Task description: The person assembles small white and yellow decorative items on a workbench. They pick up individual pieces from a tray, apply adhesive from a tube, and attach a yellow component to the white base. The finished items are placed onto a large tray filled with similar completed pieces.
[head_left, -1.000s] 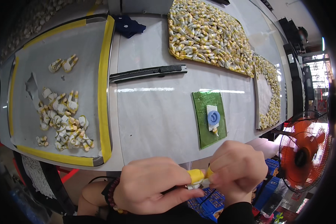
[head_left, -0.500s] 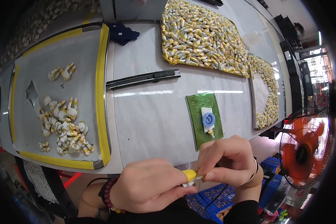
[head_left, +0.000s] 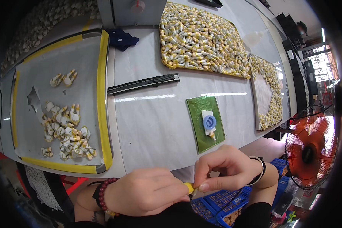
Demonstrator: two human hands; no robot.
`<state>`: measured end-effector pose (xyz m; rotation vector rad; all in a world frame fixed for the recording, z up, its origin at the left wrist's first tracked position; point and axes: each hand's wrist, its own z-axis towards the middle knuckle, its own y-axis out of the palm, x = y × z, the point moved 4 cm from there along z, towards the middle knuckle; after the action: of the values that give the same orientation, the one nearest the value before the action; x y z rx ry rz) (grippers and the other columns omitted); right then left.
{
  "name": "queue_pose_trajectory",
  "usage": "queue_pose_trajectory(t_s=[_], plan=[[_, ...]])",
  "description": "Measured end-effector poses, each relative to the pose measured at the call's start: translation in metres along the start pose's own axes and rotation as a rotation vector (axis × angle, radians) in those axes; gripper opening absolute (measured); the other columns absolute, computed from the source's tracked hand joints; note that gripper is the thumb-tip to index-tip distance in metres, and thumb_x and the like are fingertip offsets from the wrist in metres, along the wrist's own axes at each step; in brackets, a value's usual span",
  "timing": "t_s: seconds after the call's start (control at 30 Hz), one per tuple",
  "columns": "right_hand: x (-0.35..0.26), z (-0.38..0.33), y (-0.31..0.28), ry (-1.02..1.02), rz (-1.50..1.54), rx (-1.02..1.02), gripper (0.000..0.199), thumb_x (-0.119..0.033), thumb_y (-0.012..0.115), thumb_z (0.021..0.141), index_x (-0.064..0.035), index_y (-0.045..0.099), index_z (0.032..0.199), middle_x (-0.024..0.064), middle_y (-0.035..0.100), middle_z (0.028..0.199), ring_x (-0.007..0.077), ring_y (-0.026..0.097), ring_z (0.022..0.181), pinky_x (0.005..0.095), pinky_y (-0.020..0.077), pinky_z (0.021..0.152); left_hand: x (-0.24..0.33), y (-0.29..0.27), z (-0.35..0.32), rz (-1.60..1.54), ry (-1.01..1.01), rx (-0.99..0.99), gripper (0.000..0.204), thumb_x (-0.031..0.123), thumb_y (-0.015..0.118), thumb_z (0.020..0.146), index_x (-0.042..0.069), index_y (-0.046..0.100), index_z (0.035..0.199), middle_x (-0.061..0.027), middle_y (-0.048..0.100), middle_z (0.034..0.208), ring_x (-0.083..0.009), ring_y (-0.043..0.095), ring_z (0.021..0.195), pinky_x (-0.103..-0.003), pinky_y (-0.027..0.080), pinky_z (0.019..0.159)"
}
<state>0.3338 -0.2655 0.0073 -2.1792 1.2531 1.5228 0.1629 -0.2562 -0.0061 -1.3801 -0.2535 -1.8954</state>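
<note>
The right hand [head_left: 230, 170] had turned since a second ago, so its thumb [head_left: 204, 187] now showed. It pinched a small white piece [head_left: 194, 191] by one end, and the left hand [head_left: 146, 192] gripped the other end. The piece was between the hands, just off the near edge of the pale, shiny bench [head_left: 152, 129]. The hands hid most of it; bright yellow showed beside the white bit.

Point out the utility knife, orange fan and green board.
Utility knife [head_left: 142, 84], head view: middle of its body.
Orange fan [head_left: 310, 151], head view: its dark hub.
Green board [head_left: 197, 124], head view: bare surface, left part.
</note>
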Motion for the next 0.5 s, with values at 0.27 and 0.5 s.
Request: queue_pose_trajectory(t_s=[0.27,0.5], plan=[[-0.022,-0.030,-0.033,-0.421,-0.232,0.547,0.007,0.006,0.067,0.075,0.0024,0.062,0.079,0.0079,0.063,0.071,0.0128,0.059,0.067,0.0241,0.0449,0.062,-0.006,0.001,-0.017,-0.377,-0.117,-0.042,0.013,0.009,0.069,0.081,0.001,0.060,0.087,-0.0071,0.059,0.076,-0.0184,0.057,0.063,-0.028,0.045,0.054],[-0.019,-0.015,-0.037,-0.445,-1.332,0.769,0.014,0.007,0.066,0.067,-0.0018,0.061,0.076,0.0079,0.057,0.068,0.0241,0.054,0.063,0.0329,0.0437,0.055,-0.009,0.009,-0.029,-0.972,-0.593,0.137,0.019,0.011,0.057,0.091,-0.005,0.061,0.099,-0.0069,0.058,0.080,-0.0103,0.055,0.068,-0.023,0.044,0.062]])
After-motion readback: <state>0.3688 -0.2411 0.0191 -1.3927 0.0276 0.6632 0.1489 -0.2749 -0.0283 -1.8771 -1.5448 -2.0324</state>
